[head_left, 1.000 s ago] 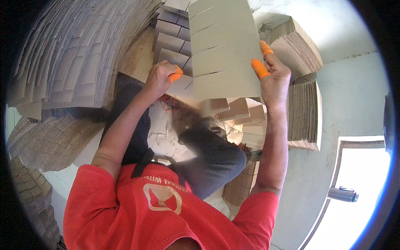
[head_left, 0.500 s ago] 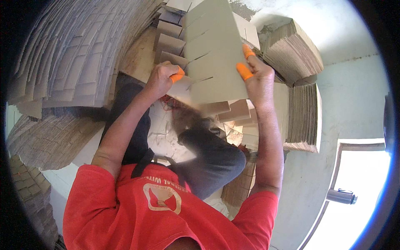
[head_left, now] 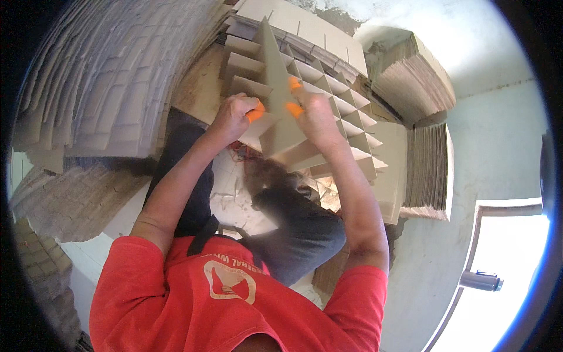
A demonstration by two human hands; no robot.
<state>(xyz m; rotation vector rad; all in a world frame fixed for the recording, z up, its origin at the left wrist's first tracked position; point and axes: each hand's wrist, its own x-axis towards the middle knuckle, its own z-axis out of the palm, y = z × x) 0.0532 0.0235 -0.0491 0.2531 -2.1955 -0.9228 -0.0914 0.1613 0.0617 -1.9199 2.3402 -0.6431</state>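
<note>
A blurred, tilted cardboard divider sheet (head_left: pixel 273 73) stands at twelve o'clock, among the cross strips of a cardboard partition grid (head_left: pixel 347 108) that spreads toward one o'clock. The right hand (head_left: pixel 316 117), at one o'clock, holds the sheet at its right side, two orange finger cots (head_left: pixel 294 110) against it. The left hand (head_left: pixel 236 117), at eleven o'clock, is narrowed, fingers curled at the grid's near left end; whether it pinches a strip I cannot tell. Slotted sheets (head_left: pixel 308 28) are stacked beyond at twelve; a taller cardboard stack (head_left: pixel 105 82) rises at ten.
</note>
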